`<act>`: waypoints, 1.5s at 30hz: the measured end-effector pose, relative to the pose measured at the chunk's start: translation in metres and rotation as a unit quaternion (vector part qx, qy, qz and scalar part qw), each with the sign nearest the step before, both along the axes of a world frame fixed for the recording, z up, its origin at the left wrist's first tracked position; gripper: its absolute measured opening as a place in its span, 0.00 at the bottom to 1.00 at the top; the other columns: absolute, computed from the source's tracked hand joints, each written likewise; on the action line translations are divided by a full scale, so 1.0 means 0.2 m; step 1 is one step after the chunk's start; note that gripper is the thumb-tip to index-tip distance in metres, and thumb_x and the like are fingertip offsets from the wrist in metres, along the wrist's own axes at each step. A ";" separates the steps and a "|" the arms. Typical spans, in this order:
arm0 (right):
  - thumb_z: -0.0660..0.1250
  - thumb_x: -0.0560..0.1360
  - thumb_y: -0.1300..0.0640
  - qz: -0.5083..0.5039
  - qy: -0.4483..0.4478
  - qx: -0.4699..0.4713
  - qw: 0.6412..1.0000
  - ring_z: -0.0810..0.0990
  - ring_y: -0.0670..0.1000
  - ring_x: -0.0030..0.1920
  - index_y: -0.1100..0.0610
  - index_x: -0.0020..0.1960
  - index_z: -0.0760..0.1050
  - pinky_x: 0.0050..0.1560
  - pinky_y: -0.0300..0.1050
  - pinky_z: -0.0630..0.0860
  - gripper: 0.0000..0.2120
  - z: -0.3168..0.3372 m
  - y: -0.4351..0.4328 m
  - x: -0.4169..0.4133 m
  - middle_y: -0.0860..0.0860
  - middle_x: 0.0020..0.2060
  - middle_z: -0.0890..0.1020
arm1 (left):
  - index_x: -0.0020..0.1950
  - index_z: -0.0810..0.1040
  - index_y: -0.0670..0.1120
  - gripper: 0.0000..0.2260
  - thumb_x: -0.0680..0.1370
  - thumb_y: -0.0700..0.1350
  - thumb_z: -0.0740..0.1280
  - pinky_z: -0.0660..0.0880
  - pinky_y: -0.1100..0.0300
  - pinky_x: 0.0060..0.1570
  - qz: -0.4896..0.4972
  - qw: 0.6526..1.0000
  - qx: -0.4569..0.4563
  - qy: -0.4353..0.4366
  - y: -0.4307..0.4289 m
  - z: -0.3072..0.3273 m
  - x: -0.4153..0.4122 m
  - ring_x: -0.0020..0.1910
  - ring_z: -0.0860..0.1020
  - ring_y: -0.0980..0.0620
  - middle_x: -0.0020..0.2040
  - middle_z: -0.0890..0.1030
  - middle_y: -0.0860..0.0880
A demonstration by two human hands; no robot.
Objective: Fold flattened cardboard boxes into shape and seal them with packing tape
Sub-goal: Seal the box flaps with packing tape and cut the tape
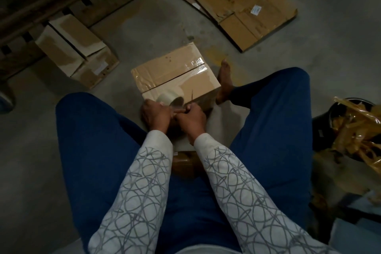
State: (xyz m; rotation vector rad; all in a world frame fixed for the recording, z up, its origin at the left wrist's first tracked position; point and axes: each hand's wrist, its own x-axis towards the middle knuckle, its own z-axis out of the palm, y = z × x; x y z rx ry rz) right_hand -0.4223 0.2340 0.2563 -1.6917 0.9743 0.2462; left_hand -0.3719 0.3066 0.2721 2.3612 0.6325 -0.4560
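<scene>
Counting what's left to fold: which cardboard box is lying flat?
The flattened box printed "boat", at far right; the taped box in the middle and the left box stand folded up.

The flattened cardboard (243, 0) bears the printed brand "boat".

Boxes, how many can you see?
3: a taped box in the middle, a folded box on the left, a flattened box top right. More may hide in the dark top left.
</scene>
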 end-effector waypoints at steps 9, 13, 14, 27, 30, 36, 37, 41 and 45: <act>0.78 0.67 0.61 0.353 -0.065 -0.179 0.916 0.70 0.61 0.62 0.60 0.59 0.69 0.57 0.53 0.71 0.26 0.02 -0.26 0.07 0.59 0.59 0.75 | 0.53 0.77 0.42 0.07 0.77 0.43 0.67 0.73 0.54 0.46 -0.328 0.941 -0.003 0.082 0.05 0.01 0.02 0.51 0.78 0.43 0.55 0.80 0.40; 0.73 0.73 0.61 0.351 -0.024 -0.113 0.929 0.76 0.62 0.59 0.58 0.54 0.66 0.59 0.56 0.74 0.17 -0.01 -0.27 0.06 0.61 0.59 0.76 | 0.57 0.75 0.41 0.08 0.82 0.45 0.62 0.69 0.53 0.48 -0.363 0.924 -0.031 0.116 -0.03 -0.01 -0.02 0.57 0.76 0.39 0.59 0.77 0.37; 0.72 0.74 0.61 0.348 -0.017 -0.113 0.930 0.75 0.64 0.59 0.59 0.56 0.67 0.59 0.55 0.74 0.17 -0.01 -0.25 0.05 0.62 0.61 0.73 | 0.58 0.75 0.41 0.08 0.82 0.44 0.62 0.68 0.54 0.47 -0.365 0.924 -0.022 0.111 -0.04 -0.02 -0.03 0.57 0.75 0.40 0.60 0.77 0.37; 0.66 0.79 0.56 0.350 0.042 -0.112 0.929 0.76 0.67 0.61 0.64 0.68 0.64 0.61 0.57 0.72 0.22 -0.06 -0.12 0.01 0.63 0.71 0.62 | 0.53 0.78 0.42 0.08 0.78 0.45 0.67 0.72 0.56 0.45 -0.358 0.927 0.037 0.106 0.03 -0.10 0.02 0.50 0.78 0.43 0.53 0.80 0.40; 0.66 0.79 0.56 0.328 0.038 -0.116 0.937 0.76 0.67 0.61 0.64 0.68 0.64 0.60 0.56 0.72 0.22 -0.07 -0.12 0.00 0.63 0.69 0.64 | 0.48 0.76 0.45 0.04 0.78 0.45 0.67 0.70 0.56 0.45 -0.361 0.927 0.037 0.094 0.04 -0.13 0.01 0.48 0.76 0.44 0.50 0.78 0.43; 0.72 0.75 0.53 0.274 0.024 -0.100 0.956 0.79 0.63 0.60 0.62 0.62 0.66 0.57 0.54 0.76 0.23 -0.06 -0.19 0.01 0.62 0.60 0.78 | 0.47 0.75 0.48 0.04 0.79 0.45 0.69 0.69 0.56 0.43 -0.334 0.942 0.023 0.007 0.02 -0.17 0.04 0.46 0.76 0.47 0.47 0.80 0.46; 0.74 0.74 0.52 0.277 0.020 -0.102 0.955 0.79 0.63 0.60 0.62 0.62 0.66 0.57 0.53 0.77 0.25 -0.06 -0.22 0.02 0.62 0.59 0.79 | 0.47 0.75 0.47 0.04 0.78 0.45 0.70 0.68 0.57 0.43 -0.336 0.942 0.021 -0.002 0.01 -0.17 0.05 0.45 0.76 0.47 0.47 0.80 0.47; 0.78 0.70 0.48 0.281 0.005 -0.098 0.955 0.78 0.61 0.60 0.63 0.64 0.67 0.50 0.45 0.71 0.33 0.00 -0.37 0.07 0.61 0.59 0.79 | 0.45 0.78 0.47 0.04 0.76 0.43 0.73 0.68 0.59 0.43 -0.353 0.935 -0.001 -0.023 -0.02 -0.16 0.17 0.44 0.78 0.48 0.43 0.81 0.47; 0.78 0.67 0.38 0.287 0.018 -0.085 0.954 0.78 0.55 0.58 0.61 0.63 0.70 0.55 0.47 0.75 0.37 0.04 -0.54 0.13 0.52 0.56 0.79 | 0.41 0.79 0.49 0.07 0.75 0.42 0.75 0.73 0.58 0.43 -0.406 0.913 -0.040 0.001 -0.09 -0.16 0.36 0.35 0.78 0.51 0.34 0.79 0.51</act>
